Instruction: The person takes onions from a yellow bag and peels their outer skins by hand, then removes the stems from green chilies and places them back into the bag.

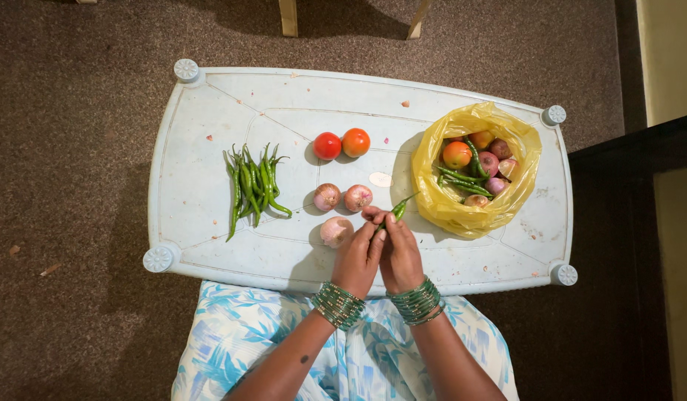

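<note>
Green chilli (398, 210), pinched at once by left hand (360, 256) and right hand (398, 256) over the pale blue tabletop (210, 111), beside the yellow bag (440, 200); sorted chillies (251, 189), tomatoes (341, 143), onions (342, 197) grouped leftward.

On my pale blue plastic table (210, 104): a bunch of green chillies (251, 187) laid together at the left; two tomatoes (341, 143) touching side by side near the middle; two onions (342, 197) just below them, a third onion (334, 231) nearer me; a yellow plastic bag (447, 208) at the right, open, holding more tomatoes, onions and chillies. Under the table, brown carpet (76, 111). My lap, in blue floral cloth (232, 334); green bangles (338, 305) on both my wrists
</note>
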